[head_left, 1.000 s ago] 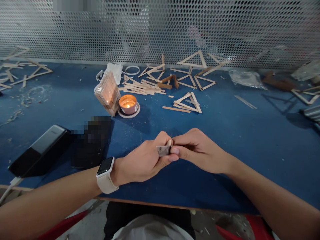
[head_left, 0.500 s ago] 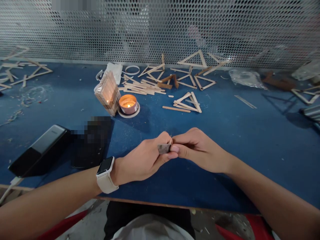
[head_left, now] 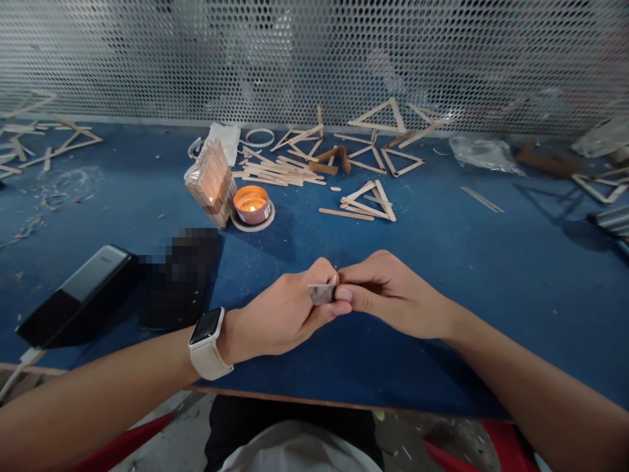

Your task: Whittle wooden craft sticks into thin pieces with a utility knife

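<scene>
Blue tabletop (head_left: 491, 282) is running under both hands, perforated screen (head_left: 319, 65) standing behind. Right hand (head_left: 403, 298) is pinching a flat grey blade-like piece (head_left: 321, 294), left hand (head_left: 280, 314) is curling its fingers around a pale, mostly hidden stick (head_left: 334, 280) right beside it. Candle (head_left: 252, 208) is burning beyond the fingers to the left, stick triangle (head_left: 386, 201) lying past them, slightly right

Apparently a small craft workshop
Blue worktop (head_left: 531, 288) with stick triangles (head_left: 398, 117) and loose wooden sticks (head_left: 275, 172) toward its far edge; perforated metal screen (head_left: 324, 59) behind that edge; scraps (head_left: 407, 453) on the floor (head_left: 170, 442) below
</scene>
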Available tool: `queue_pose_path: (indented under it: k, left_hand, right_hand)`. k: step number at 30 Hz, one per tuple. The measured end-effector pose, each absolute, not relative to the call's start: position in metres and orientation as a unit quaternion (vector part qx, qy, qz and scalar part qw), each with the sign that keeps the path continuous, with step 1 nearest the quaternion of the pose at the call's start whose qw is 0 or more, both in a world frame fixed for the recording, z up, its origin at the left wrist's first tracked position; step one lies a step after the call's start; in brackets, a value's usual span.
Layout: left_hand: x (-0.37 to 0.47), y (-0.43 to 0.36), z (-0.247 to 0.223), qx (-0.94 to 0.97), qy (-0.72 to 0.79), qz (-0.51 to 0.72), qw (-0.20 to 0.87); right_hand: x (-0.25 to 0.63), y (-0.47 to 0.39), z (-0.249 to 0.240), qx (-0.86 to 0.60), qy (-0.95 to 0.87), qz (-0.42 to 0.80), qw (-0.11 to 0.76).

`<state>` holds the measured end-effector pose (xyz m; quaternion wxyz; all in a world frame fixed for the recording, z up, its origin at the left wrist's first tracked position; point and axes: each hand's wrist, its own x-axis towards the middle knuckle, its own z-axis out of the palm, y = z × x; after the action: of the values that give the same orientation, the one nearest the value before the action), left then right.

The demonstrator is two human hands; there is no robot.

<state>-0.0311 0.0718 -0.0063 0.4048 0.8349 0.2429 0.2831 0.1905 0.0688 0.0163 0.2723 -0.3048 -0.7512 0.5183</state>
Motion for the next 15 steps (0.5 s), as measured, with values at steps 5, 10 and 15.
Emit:
queue_pose_path:
  k: [5,10,15]
  left_hand:
    - [-0.029,0.074,-0.007,0.843,0.217,0.320,0.374]
    - [-0.030,0.075,-0.006,0.853,0.186,0.353,0.337]
    - [-0.027,0.070,-0.006,0.877,0.045,0.398,0.265]
  right_hand:
    - [0.190,0.069,0.016,-0.306,-0.764,0.490,0.288]
    - [0.186,0.064,0.015,-0.294,-0.808,0.377,0.345]
    - [0.179,0.049,0.014,-0.227,-0.803,0.251,0.491]
